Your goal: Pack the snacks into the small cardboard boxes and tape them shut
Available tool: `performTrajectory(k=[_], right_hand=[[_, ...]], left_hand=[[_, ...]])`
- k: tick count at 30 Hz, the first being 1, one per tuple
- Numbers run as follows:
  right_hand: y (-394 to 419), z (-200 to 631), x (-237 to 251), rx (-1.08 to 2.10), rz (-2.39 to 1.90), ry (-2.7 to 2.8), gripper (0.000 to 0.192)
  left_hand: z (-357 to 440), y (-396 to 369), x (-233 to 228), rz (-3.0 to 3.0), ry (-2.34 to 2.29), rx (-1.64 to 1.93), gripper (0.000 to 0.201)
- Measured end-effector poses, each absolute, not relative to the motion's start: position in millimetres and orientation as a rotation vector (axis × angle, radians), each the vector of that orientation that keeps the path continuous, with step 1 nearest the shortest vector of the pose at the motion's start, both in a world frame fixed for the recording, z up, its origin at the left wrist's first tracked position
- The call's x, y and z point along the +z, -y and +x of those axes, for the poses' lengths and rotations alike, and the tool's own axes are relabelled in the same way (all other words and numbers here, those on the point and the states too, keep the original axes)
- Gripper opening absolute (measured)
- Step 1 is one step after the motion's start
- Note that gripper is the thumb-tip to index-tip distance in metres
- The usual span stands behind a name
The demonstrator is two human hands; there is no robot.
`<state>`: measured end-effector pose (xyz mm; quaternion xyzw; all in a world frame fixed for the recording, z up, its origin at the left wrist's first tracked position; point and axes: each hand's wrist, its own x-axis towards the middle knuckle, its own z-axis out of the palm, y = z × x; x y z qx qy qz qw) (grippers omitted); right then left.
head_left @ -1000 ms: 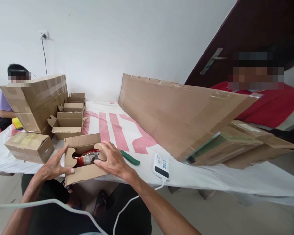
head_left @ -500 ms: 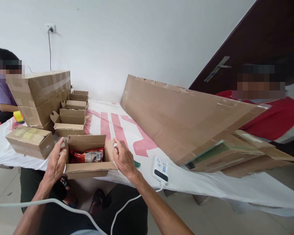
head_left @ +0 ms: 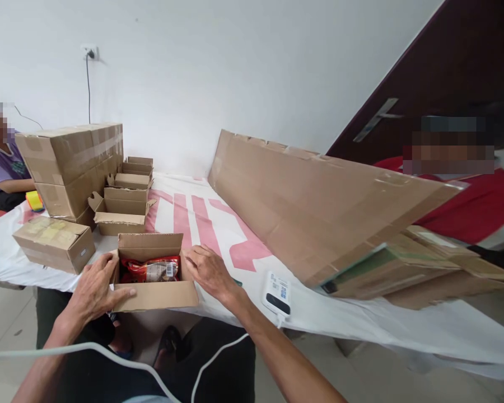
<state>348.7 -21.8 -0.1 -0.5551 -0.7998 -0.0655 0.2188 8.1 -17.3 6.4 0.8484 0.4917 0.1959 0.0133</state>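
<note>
Two hands flat and unclenched on small open carton [head_left: 153, 294], lower left of frame: left hand [head_left: 93, 289] pressing side flap, right hand [head_left: 209, 271] on opposite flap; red packet [head_left: 151, 269] inside; flap-closing stage, likely needing both side flaps folded inward; tabletop [head_left: 252, 263] beneath.

The scene is bright and evenly lit by soft, diffuse light with no visible lamp or window; the white wall [head_left: 235, 67] behind the hands reads pale grey-white without glare. Shadows are faint: a soft one lies under the long cardboard sheet [head_left: 319, 201] to the right of the right hand [head_left: 210, 271], and the space beneath the table edge near the left hand [head_left: 94, 288] falls darker. The wide lens bends straight lines, so the door [head_left: 466, 73] far right leans steeply and the edges stretch. The hands and open carton [head_left: 153, 294] are fairly sharp; the stacked flat boxes [head_left: 424, 263] far right look smeared, and faces are pixelated.
</note>
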Motion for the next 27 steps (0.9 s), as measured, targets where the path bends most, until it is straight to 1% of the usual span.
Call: performTrajectory(k=[3, 6, 9, 13, 17, 21, 24, 27], right_hand=[[15.8, 332.9, 9.7, -0.219, -1.481, 2.396, 0.016], [8.3, 319.3, 11.2, -0.256, -1.501, 2.549, 0.005], [-1.2, 314.5, 4.6, -0.279, -1.522, 2.631, 0.014], [-11.8, 317.8, -10.2, -0.283, -1.457, 2.648, 0.019], [-16.0, 321.7, -22.6, -0.316, -1.376, 2.517, 0.012], [-16.5, 318.5, -20.3, -0.258, -1.423, 2.576, 0.004], [-13.3, 312.2, -12.7, -0.186, -1.461, 2.563, 0.014], [-6.7, 305.9, -5.3, -0.185, -1.473, 2.528, 0.021]], left_hand=[[7.6, 16.2, -1.6, 2.674, -1.464, 0.661, 0.077], [5.8, 14.0, -13.8, 2.679, -1.392, 0.762, 0.076], [2.5, 12.3, -25.1, 2.664, -1.343, 0.843, 0.072], [0.0, 15.1, -32.0, 2.622, -1.290, 0.935, 0.065], [2.5, 20.5, -30.4, 2.554, -1.286, 0.933, 0.062], [6.5, 21.6, -29.7, 2.497, -1.331, 0.925, 0.074], [7.8, 20.5, -31.2, 2.464, -1.382, 0.902, 0.082], [8.9, 18.9, -32.3, 2.440, -1.418, 0.881, 0.086]])
